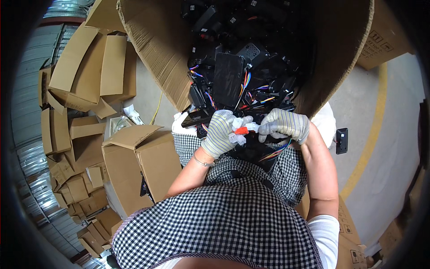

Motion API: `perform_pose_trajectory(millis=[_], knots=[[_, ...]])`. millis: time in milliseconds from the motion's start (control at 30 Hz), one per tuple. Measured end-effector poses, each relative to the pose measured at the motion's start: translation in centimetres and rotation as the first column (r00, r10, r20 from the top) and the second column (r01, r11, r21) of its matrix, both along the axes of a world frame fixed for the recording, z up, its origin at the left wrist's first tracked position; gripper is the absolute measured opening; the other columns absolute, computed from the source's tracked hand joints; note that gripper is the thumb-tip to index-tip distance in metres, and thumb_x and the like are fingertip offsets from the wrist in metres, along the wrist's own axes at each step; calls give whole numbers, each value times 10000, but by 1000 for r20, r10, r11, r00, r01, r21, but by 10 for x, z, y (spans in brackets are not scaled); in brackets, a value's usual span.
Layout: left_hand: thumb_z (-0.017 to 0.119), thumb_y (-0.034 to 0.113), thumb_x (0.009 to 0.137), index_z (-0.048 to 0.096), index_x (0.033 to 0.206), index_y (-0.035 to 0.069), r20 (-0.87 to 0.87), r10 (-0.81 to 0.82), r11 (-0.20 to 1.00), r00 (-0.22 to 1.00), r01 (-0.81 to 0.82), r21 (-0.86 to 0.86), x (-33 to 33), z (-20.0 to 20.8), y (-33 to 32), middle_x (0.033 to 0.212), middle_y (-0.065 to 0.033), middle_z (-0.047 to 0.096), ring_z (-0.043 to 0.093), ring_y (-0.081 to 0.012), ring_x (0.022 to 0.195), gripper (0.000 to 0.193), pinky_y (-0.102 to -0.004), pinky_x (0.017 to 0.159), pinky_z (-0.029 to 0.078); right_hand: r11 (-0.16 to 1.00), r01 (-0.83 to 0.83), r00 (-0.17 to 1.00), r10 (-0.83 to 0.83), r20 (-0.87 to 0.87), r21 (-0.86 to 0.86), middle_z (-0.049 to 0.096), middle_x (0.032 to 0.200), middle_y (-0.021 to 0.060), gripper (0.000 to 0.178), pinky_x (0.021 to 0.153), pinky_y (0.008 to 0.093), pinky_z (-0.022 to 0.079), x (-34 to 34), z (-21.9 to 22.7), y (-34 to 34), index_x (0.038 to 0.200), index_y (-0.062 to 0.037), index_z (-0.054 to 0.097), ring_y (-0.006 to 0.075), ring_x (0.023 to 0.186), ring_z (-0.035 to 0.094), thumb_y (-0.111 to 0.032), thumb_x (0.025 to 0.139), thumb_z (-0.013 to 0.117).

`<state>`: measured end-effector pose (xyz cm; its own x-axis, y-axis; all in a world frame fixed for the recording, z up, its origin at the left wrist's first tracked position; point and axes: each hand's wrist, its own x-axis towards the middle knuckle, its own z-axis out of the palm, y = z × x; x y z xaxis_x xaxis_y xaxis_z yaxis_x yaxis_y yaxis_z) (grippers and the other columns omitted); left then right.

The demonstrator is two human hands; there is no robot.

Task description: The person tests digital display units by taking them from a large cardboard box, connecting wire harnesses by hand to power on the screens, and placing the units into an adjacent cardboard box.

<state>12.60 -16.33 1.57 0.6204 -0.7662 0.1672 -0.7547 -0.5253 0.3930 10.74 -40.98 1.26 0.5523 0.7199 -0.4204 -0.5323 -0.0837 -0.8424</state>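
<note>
Both my hands wear striped, light-coloured work gloves and meet over my lap. My left hand (218, 133) is closed around a small bunch of white plastic wire connectors (237, 138), one of which is red-orange (242, 130). Right beside it, my right hand (283, 125) pinches a white connector at the bunch's right end. Coloured wires (277, 152) hang below the right hand, over a dark device partly hidden on my lap. Just beyond the hands lies a heap of black electronic devices (228, 80) with multicoloured leads, inside a large open carton (156, 49).
Several brown cardboard boxes (76, 67) stand and lie to the left. A closer carton (139, 157) with open flaps is by my left elbow. One black device (341, 141) lies on the grey floor at right, near a yellow line (365, 152). Another box (385, 36) stands far right.
</note>
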Motion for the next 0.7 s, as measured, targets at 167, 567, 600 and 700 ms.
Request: perform_pose_trajectory(millis=[167,567,600,700], knots=[[702,366,620,666,1069,161,28,-2,1000,1000,1,8,3,14,2,727,-43,552,516,-258,703,496,-380,714,399,986,61,997,-66,31,154,663,704,28,211,454,199,324,1,4,3,823,-10,704,34,501,422,-184,864,594],[653,335,632,686,999,138,-92,-178,980,980,185,70,9,28,8,732,-36,545,531,-247,736,418,-378,705,412,988,-17,985,43,-167,151,664,684,29,226,430,200,294,-8,-11,11,791,7,698,27,460,394,-194,843,607],[653,335,632,686,999,138,-93,-178,981,980,185,66,8,28,8,732,-36,545,531,-247,736,418,-378,705,412,989,-17,985,42,-169,148,664,684,29,226,430,200,294,-10,-11,13,791,7,698,27,460,394,-194,843,607],[655,310,626,685,1004,146,-95,-161,986,982,163,14,5,24,10,723,-39,543,528,-252,730,413,-378,700,410,990,93,970,-65,-235,109,444,477,-26,292,408,215,262,-12,0,20,811,6,690,45,402,343,-261,879,594]])
